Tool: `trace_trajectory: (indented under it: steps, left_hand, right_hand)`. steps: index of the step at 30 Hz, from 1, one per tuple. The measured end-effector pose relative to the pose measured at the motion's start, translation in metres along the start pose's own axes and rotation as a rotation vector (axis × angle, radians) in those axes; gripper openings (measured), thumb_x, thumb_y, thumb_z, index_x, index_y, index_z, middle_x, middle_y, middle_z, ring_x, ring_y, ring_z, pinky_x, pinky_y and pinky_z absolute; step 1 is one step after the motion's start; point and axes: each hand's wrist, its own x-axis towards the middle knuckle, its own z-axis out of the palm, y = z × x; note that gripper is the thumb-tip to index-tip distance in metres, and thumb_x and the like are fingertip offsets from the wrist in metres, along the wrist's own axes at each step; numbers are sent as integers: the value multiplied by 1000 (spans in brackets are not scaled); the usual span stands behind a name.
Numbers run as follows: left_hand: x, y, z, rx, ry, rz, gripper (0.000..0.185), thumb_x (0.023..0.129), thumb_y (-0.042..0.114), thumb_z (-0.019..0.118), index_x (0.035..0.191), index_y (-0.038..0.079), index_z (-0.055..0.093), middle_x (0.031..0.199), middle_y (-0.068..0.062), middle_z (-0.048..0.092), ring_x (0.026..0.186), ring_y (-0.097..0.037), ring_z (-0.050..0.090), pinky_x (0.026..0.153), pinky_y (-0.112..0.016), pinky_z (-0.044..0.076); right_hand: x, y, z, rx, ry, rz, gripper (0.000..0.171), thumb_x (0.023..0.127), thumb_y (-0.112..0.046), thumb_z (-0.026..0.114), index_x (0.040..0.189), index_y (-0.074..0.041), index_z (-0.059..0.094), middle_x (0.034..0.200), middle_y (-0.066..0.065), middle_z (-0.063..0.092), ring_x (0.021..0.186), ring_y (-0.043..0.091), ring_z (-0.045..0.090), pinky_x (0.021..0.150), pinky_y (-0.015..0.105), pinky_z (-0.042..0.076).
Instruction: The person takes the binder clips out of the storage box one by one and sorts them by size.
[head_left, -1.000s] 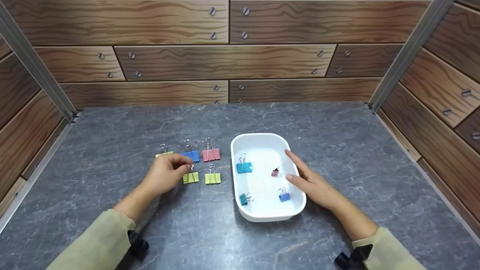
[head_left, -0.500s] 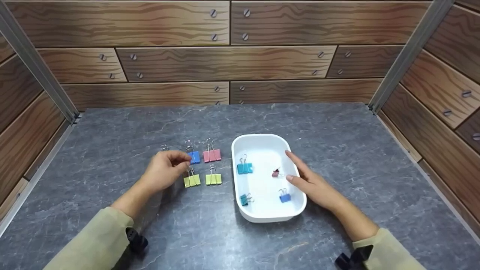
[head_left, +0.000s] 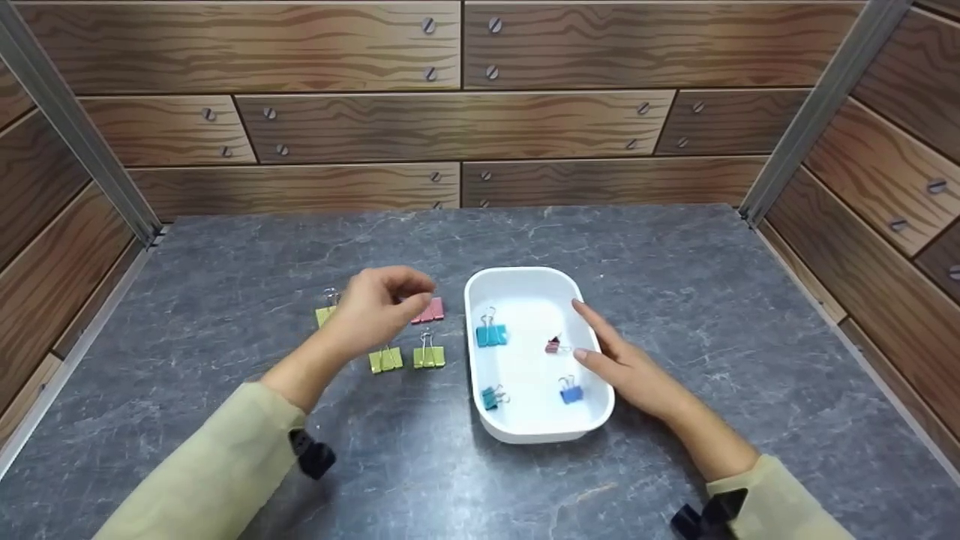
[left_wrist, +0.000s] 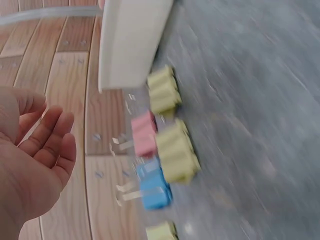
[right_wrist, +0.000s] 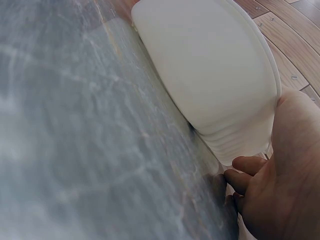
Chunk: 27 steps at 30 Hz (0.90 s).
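Observation:
My left hand [head_left: 386, 307] hovers above the binder clips on the left, fingers loosely bent and nothing held. Below it the pink binder clip [head_left: 430, 309] is partly covered; the blue binder clip [left_wrist: 154, 190], hidden in the head view, shows in the left wrist view. Two yellow-green binder clips [head_left: 429, 357] stand in the nearer row, and a yellow one [head_left: 324, 313] is at the far left. My right hand [head_left: 637, 375] grips the right side of a white plastic tub [head_left: 540, 429], thumb over the rim and other fingers against the outer wall [right_wrist: 215, 75].
Inside the tub lie a light blue binder clip [head_left: 492, 335], a teal one [head_left: 490, 398], a small dark pink one [head_left: 553, 346] and a small blue one [head_left: 571, 394]. Wood-patterned panels [head_left: 450, 127] enclose the grey marbled table [head_left: 375, 480].
My left hand has moved right and away from me, from beside the blue and nearer yellow-green clips to over the pink one. The far-left yellow clip is uncovered. The right hand keeps its place.

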Motion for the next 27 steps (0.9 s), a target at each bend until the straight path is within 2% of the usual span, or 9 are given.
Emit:
trace_trajectory:
  steps: [5, 11, 15, 21, 27]
  left_hand:
    - [15, 12, 18, -39, -62, 7, 19, 100, 8, 70, 117, 3, 77, 104, -7, 77, 87, -21, 70, 78, -38, 61]
    - [32, 20, 38, -12, -109, 56, 18, 100, 8, 70, 116, 4, 78, 104, -6, 76, 92, -18, 67, 84, -33, 58]
    - [40, 25, 49, 1, -157, 52, 18, 102, 10, 68, 117, 4, 77, 104, -5, 75, 95, -19, 66, 86, -34, 57]
    - [51, 27, 60, 69, -204, 41, 20, 103, 12, 68, 121, 7, 76, 107, -2, 74, 100, -19, 66, 88, -34, 56]
    - [59, 21, 65, 180, -270, 77, 21, 102, 10, 69, 121, 5, 76, 106, -4, 74, 96, -19, 66, 87, -35, 57]
  right_hand:
    - [1, 0, 1, -1, -3, 2, 71, 108, -42, 60, 169, -39, 23, 174, 13, 22, 157, 35, 26, 122, 55, 27]
    - [2, -1, 0, -8, -3, -3, 71, 108, -41, 60, 169, -39, 24, 173, 14, 23, 157, 36, 27, 123, 55, 27]
    - [2, -1, 0, -7, -2, -9, 71, 108, -41, 60, 169, -39, 24, 174, 13, 23, 157, 36, 27, 123, 55, 27]
    - [1, 0, 0, -5, -7, -11, 72, 108, -41, 60, 169, -39, 22, 173, 14, 25, 155, 36, 31, 120, 56, 31]
    - [-1, -1, 0, -15, 2, -2, 72, 108, -42, 60, 169, -38, 23, 173, 14, 25, 155, 37, 31, 121, 56, 31]
